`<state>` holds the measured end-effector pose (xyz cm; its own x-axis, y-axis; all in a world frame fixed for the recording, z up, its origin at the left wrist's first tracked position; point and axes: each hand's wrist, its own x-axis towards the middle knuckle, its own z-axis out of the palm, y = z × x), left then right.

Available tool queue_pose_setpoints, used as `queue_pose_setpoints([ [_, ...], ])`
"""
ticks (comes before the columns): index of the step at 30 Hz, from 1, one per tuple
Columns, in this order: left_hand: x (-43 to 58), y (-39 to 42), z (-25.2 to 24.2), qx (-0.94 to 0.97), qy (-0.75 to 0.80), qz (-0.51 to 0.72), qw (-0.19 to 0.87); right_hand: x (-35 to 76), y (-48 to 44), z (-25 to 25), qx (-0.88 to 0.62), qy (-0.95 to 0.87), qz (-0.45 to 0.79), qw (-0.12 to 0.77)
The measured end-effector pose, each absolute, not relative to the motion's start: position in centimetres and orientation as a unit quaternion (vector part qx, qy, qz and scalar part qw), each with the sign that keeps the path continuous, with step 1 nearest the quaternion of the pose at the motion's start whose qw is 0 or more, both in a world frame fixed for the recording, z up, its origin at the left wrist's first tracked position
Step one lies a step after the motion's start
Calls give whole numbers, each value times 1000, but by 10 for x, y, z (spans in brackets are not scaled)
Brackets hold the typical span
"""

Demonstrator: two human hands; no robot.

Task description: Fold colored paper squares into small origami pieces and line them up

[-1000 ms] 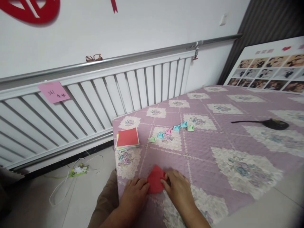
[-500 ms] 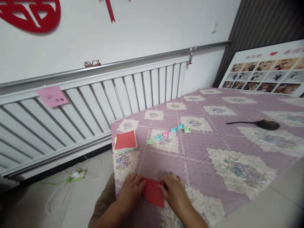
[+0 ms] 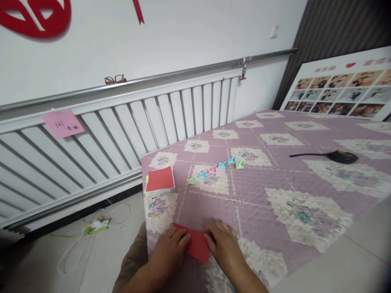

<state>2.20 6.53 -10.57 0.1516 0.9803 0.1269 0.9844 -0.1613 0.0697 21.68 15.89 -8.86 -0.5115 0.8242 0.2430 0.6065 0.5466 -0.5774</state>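
Observation:
A folded sheet of red paper (image 3: 198,245) lies on the cloth-covered table between my hands. My left hand (image 3: 171,246) is closed over its left part, the fingers together and the thumb near the middle of the paper; a red corner shows beyond the fingertips. At the right edge, my right hand (image 3: 224,245) grips the paper with thumb and curled fingers. Further up the table is a row of several small folded paper pieces (image 3: 212,169) in green, blue and pink. A stack of coloured paper squares (image 3: 159,180), red on top, sits at the table's left edge.
The purple floral tablecloth (image 3: 250,191) covers the table. A black long-handled object (image 3: 342,156) lies on the right. Behind stand a white radiator (image 3: 171,118) and a photo board (image 3: 339,87). A power strip (image 3: 98,226) with cables is on the floor at left.
My left hand has shifted slightly down along the paper, so its upper left corner now shows past the fingers. My right hand stays at the right edge. The view has tilted slightly.

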Motion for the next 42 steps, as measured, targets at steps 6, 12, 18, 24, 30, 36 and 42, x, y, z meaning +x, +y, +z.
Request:
queue_pose_setpoints([
  [6, 17, 74, -92, -765, -617, -182, -35, 219, 163, -90, -396, -827, 253, 309],
  [12, 24, 79, -28, -658, -671, -231, -253, 218, 167, -90, -375, -746, 400, 379],
  [18, 13, 99, -5, -625, -630, -171, -428, 215, 163, -88, -353, -642, 557, 391],
  [24, 15, 119, 4, -686, -583, -47, -432, 216, 157, -90, -267, -758, 445, 397],
  [30, 19, 138, 1, -733, -544, 71, -402, 213, 160, -82, -188, -854, 302, 379],
  [36, 15, 159, -7, -746, -544, 110, -367, 207, 162, -87, -166, -884, 181, 397],
  [42, 18, 177, -8, -763, -534, 145, -334, 202, 160, -95, -155, -903, 133, 379],
])
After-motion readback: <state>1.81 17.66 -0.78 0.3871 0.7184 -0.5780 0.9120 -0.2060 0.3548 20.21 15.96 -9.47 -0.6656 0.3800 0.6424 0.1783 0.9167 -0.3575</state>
